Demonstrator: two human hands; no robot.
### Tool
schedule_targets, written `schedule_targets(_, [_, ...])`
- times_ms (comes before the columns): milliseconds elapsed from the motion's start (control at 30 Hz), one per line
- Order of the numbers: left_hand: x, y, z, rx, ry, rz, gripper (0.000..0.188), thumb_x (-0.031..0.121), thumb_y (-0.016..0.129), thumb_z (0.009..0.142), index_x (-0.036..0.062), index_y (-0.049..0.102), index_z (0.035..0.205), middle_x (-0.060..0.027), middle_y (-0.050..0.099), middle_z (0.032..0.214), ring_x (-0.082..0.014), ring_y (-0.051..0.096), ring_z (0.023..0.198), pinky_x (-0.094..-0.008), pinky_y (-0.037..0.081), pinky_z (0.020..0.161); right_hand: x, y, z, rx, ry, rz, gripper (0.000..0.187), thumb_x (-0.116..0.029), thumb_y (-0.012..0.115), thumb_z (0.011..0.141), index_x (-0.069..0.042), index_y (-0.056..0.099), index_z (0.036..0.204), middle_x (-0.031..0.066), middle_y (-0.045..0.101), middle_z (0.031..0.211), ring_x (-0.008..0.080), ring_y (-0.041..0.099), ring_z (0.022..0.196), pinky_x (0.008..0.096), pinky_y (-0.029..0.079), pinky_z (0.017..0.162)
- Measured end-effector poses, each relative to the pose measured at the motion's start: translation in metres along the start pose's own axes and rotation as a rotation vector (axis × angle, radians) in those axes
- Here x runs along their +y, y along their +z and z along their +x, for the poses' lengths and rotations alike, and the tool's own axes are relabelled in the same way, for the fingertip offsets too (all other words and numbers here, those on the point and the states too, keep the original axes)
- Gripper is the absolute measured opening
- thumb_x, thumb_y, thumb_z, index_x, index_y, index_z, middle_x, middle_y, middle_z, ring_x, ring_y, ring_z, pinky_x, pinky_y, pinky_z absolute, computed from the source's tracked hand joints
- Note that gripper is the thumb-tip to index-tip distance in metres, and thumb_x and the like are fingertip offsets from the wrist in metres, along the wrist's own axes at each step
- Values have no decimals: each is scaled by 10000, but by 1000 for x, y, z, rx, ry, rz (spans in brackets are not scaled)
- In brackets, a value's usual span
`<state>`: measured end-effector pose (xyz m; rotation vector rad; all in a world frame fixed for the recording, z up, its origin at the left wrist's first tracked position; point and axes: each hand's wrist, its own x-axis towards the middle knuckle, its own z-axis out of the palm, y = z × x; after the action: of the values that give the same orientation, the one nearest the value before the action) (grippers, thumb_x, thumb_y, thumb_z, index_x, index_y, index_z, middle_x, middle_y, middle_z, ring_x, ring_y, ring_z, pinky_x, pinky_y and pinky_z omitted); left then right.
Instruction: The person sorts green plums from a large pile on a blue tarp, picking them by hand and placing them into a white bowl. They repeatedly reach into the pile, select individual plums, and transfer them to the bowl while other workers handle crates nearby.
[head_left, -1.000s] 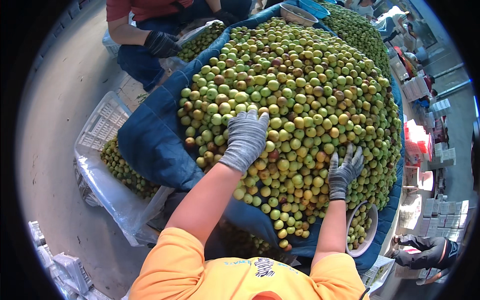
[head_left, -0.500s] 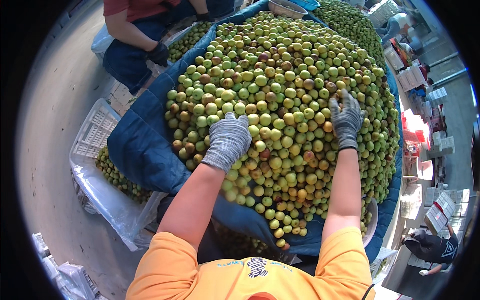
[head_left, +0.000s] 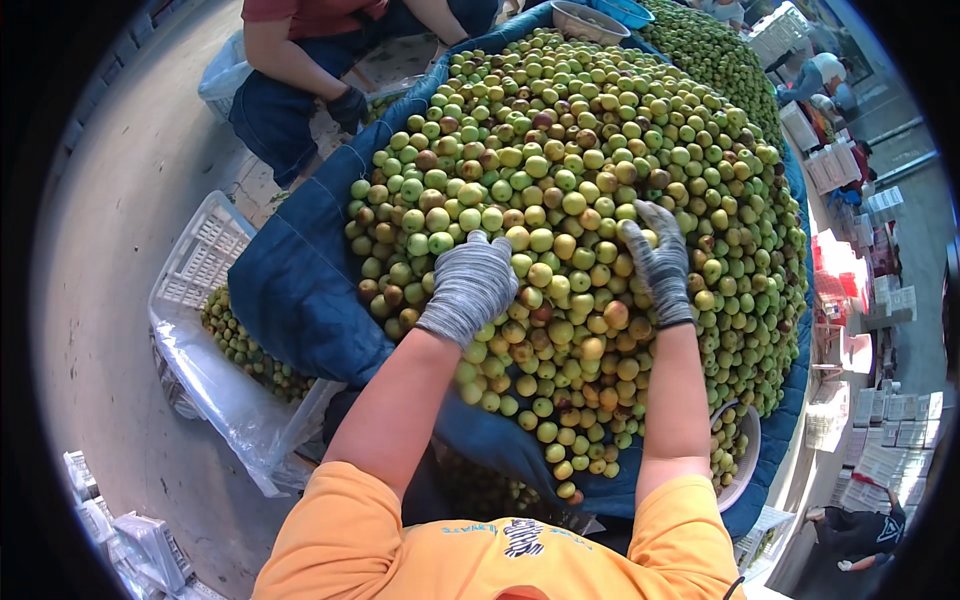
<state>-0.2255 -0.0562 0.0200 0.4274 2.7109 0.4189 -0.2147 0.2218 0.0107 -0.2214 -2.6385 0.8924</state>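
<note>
A: Since both hands are in view, how does the left hand (head_left: pixel 467 288) stand?

B: Grey striped glove, back up, fingers bent down onto the fruit heap (head_left: pixel 590 160). Fingertips hidden; can't tell if it's pinching anything.

A: Right hand (head_left: pixel 662 262)?

B: Gloved grey too, at the heap's surface, digits apart. One yellowish fruit (head_left: pixel 651 239) sits in the gap. Can't tell whether it's gripped or just lying there.

A: Heap location?

B: Directly in front of the wearer, on blue cloth (head_left: pixel 300 290). Round fruit, mostly green to yellow, some reddish brown. Both hands on the near half.

A: Surroundings?

B: White bowl (head_left: pixel 748 458) with fruit, beside the right forearm. White slatted crate (head_left: pixel 205 240) off to the left, clear plastic (head_left: pixel 230 405) over its side, more fruit inside. Far end: pale basin (head_left: pixel 590 22), blue basin (head_left: pixel 628 12) next to it. Co-worker's dark-gloved hand (head_left: pixel 348 108) near the cloth's far left edge.
</note>
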Motion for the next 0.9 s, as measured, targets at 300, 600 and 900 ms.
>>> schedule_targets(300, [-3, -4, 3, 6, -4, -61, 410, 341, 559, 938, 45, 561, 1221, -199, 590, 1167, -334, 616, 1102, -444, 518, 944, -41, 61, -28, 89, -107, -103, 527, -478, 727, 788, -206, 679, 1236, 145, 480, 1354, 351, 418, 1278, 497, 301, 1126])
schedule_targets(600, [-16, -13, -2, 210, -54, -132, 420, 284, 558, 902, 14, 586, 1223, -237, 626, 1107, -363, 638, 1038, -455, 512, 926, -88, 97, -17, 57, -84, -228, 540, -485, 701, 764, -295, 624, 1264, 103, 406, 1463, 482, 232, 1390, 635, 138, 1137])
schedule_targets(900, [-22, -11, 10, 379, 31, -339, 338, 243, 551, 933, 19, 582, 1184, -213, 621, 1076, -374, 621, 1011, -473, 497, 891, -107, 119, 8, -257, -251, -21, 443, -481, 567, 907, -313, 601, 1316, 109, 337, 1541, 350, 273, 1430, 615, 161, 1146])
